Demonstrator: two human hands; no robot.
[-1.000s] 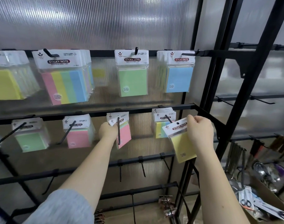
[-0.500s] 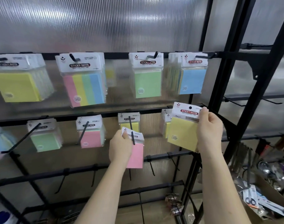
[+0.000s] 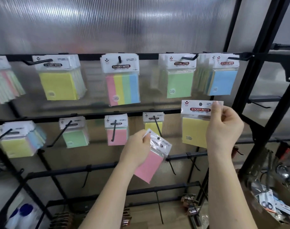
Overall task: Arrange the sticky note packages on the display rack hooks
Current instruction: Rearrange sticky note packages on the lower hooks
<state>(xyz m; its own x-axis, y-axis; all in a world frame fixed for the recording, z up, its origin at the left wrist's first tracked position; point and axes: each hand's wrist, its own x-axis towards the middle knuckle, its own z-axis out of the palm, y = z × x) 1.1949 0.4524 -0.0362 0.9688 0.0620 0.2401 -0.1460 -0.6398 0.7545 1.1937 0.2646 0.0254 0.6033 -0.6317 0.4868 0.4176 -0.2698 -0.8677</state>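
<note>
My right hand (image 3: pixel 223 129) pinches a yellow sticky note package in clear plastic (image 3: pixel 196 128) by its white header, off any hook, hiding its right edge. My left hand (image 3: pixel 136 147) grips a tilted pink sticky note package (image 3: pixel 150 164); label blurred, fingers mostly hidden behind it.

Far-left packages (image 3: pixel 2 83) at nine o'clock — cut by frame edge, motion-blurred. Cardboard box (image 3: pixel 273 207) at four o'clock — contents indistinct, cropped. Small label print illegible.

Black display rack (image 3: pixel 98 167) — sticky note packs (image 3: pixel 122 81) hanging from hooks (image 3: pixel 113 131), two rows.
</note>
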